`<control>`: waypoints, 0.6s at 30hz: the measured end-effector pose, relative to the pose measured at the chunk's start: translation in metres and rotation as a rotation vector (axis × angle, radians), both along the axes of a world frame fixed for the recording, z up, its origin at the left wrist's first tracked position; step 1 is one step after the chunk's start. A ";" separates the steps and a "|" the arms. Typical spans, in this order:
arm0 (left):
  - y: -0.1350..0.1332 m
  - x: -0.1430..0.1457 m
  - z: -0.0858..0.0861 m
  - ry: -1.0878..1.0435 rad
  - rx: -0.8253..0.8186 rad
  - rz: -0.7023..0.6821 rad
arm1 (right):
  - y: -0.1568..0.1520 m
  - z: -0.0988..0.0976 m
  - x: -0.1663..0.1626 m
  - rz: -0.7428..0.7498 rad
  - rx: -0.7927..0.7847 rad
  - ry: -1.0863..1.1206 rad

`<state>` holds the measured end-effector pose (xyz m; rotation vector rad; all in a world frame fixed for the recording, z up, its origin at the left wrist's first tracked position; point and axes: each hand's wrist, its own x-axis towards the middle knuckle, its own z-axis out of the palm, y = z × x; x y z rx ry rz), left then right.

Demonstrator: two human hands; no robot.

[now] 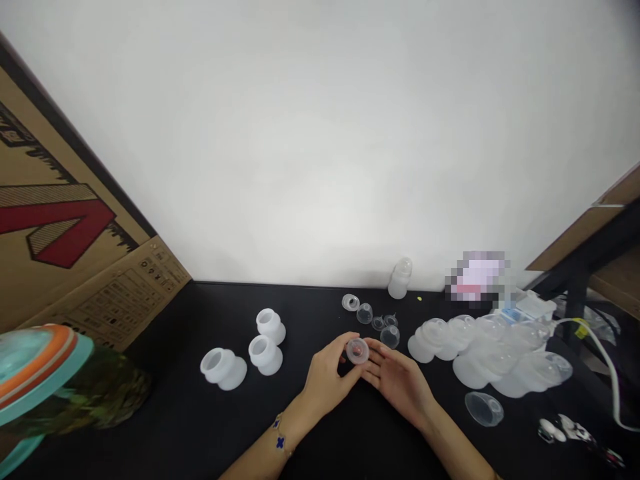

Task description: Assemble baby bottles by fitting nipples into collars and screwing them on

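Note:
Between my hands is a small clear bottle nipple [357, 351], its round rim turned up toward me. My left hand [327, 377] is closed on its left side, thumb below and forefinger at the top. From the right, the fingertips of my right hand [400, 383] reach its edge, with the palm turned inward and the fingers partly curved. Just beyond lie a clear dome cap [390, 337], another cap [365, 313], small clear nipples [378, 323] and a white ring [351, 303]. Open white bottles [266, 355] stand to the left.
Several capped bottles [480, 353] crowd the right side, with a loose clear cap [484, 409] in front. One bottle [401, 279] stands by the wall. A white cable [607, 373] curves at far right. A turquoise-lidded jar [75, 387] and a cardboard box [120, 300] border the left.

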<state>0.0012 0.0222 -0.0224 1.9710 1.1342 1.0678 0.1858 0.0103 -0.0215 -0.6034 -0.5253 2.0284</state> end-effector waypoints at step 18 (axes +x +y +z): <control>0.002 -0.001 0.000 0.026 0.008 0.004 | 0.000 0.001 0.000 0.023 0.008 -0.001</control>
